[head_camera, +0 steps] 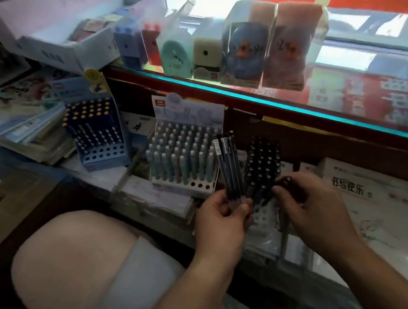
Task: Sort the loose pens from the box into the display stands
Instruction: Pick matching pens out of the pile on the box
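Observation:
My left hand [221, 212] grips a small bunch of dark blue pens [228, 165], held upright and fanned. My right hand [310, 204] pinches a dark pen [286, 183] at the lower edge of a dark display stand [262, 165] full of black pens with pale tips. Left of it is a white stand [185, 154] filled with pastel green and blue pens, with a few empty holes in its front row. Further left a blue stand [96, 136] holds dark pens with yellow tops; its front rows are empty. No box of loose pens can be made out.
A glass counter with a teal edge [281, 105] runs diagonally above, carrying boxed sharpeners [244, 48]. Stacks of booklets [24, 124] lie at the left, white paper packs [370, 199] at the right. My knee [71, 271] fills the lower left.

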{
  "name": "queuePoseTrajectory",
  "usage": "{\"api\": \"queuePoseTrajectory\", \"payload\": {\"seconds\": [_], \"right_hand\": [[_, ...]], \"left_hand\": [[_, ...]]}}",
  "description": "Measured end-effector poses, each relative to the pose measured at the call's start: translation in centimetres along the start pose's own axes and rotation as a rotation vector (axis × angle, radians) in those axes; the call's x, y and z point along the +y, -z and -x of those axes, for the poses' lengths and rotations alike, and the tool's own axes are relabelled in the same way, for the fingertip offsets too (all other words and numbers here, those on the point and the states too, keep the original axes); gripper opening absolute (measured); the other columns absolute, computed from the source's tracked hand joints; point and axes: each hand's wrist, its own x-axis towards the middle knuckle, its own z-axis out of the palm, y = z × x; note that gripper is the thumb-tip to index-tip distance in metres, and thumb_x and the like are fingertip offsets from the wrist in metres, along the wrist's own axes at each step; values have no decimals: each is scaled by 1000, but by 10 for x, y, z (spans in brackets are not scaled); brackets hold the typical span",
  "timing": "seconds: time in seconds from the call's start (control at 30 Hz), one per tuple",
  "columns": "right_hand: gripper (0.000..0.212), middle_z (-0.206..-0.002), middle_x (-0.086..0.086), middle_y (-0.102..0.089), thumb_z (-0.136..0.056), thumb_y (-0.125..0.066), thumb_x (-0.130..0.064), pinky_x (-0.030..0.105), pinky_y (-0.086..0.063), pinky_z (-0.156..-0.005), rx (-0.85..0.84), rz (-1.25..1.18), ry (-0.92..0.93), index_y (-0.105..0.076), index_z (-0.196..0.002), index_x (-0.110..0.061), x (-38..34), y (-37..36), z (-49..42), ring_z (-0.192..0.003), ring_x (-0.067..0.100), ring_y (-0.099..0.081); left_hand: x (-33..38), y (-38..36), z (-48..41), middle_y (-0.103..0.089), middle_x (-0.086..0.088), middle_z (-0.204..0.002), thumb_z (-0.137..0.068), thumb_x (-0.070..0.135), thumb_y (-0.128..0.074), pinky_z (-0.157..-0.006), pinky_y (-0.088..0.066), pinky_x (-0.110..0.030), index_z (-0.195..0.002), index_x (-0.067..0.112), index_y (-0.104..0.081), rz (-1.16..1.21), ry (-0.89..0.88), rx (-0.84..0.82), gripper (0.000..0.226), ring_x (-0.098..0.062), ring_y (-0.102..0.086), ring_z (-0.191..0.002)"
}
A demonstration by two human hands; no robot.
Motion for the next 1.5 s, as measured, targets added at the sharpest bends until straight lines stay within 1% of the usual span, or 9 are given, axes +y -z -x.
{"api": "queuePoseTrajectory", "payload": {"seconds": [0.3,0.4,0.5,0.67,0.83,0.97,1.1,1.27,1.5], "right_hand": [[9,-89,-14,-62,-91,-66,-26,21,-50,-70,4,7,20,-69,-99,-24,1,-4,4,-84,-2,-59],[16,-88,-19,-62,-86,-67,-34,15,-48,-72,-2,-38,-45,-66,-101,-29,0,-7,7,-85,-6,-60],[17,-80,-25,-58,-86,-76,-29,11,-46,-67,21,-20,-71,-60,-92,-34,-2,-12,8,-77,-10,-60],[11,-80,-16,-64,-88,-77,-28,23,-52,-63,19,54,-123,-67,-92,-27,3,-30,11,-73,-3,-60],[16,-82,-18,-62,-86,-75,-39,22,-51,-63,-32,41,-151,-62,-93,-31,0,-25,3,-75,-1,-61],[15,-81,-10,-64,-86,-74,-35,21,-54,-61,70,-211,-159,-61,-94,-32,-19,-2,-2,-74,6,-63],[14,-91,-2,-70,-92,-67,-27,29,-61,-69,-15,-452,-204,-67,-106,-28,-30,14,-9,-82,11,-70],[12,-87,-2,-71,-94,-66,-17,37,-63,-69,-40,-545,-224,-68,-105,-22,-32,23,-13,-76,16,-70],[12,-91,7,-70,-94,-67,-15,23,-60,-69,157,-540,-199,-65,-98,-27,-21,33,-18,-81,19,-70]], "left_hand": [[-10,4,-1,-79,1,-90,-96,-6,-58,-78,-59,-25,-98,23,-72,-52,88,-71,32,-14,-74,-91],[-11,3,-4,-79,0,-89,-96,-7,-58,-77,-58,-25,-97,22,-71,-57,103,-63,32,-16,-74,-91],[-10,3,-6,-78,0,-86,-96,-8,-58,-76,-59,-27,-95,20,-71,-31,112,-47,31,-15,-74,-88],[-12,3,-5,-78,-3,-89,-95,-8,-59,-78,-59,-27,-93,21,-73,-26,104,-43,33,-16,-74,-89],[-11,6,-1,-79,-3,-92,-95,-7,-60,-79,-59,-26,-99,22,-73,-15,97,-83,32,-17,-75,-92],[-10,8,0,-79,-4,-95,-93,-7,-63,-78,-57,-24,-102,21,-74,-31,118,-199,31,-18,-75,-94],[-7,6,1,-79,-5,-94,-93,-7,-63,-82,-59,-29,-100,18,-74,-80,161,-332,28,-19,-75,-95],[-5,8,-1,-78,-7,-93,-91,-11,-63,-72,-57,-20,-96,15,-74,-87,136,-306,28,-16,-74,-89],[-7,18,-6,-79,-3,-88,-91,-10,-63,-81,-59,-30,-96,17,-72,-42,89,-96,28,-17,-74,-88]]}}
